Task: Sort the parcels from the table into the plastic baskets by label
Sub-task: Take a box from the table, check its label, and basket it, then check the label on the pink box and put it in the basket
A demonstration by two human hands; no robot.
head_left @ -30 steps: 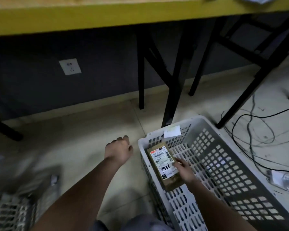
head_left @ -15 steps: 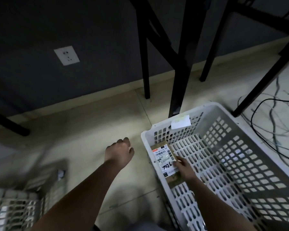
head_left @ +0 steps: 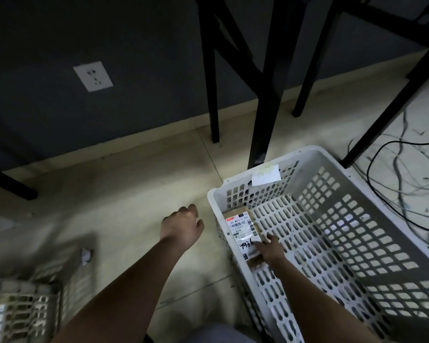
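Parcel (head_left: 243, 231) lies in basket (head_left: 357, 243) — right hand (head_left: 270, 248) rests spread on it, left hand (head_left: 182, 225) loosely curled.

The right hand (head_left: 270, 248) covers the near end of the parcel (head_left: 243, 233) label, cutting off its handwritten number. The label's small print is too fine to read. The left basket (head_left: 35, 293) is smeared by blur and cut off by the left edge. The note (head_left: 265, 175) on the white basket (head_left: 357, 184) rim is illegible.
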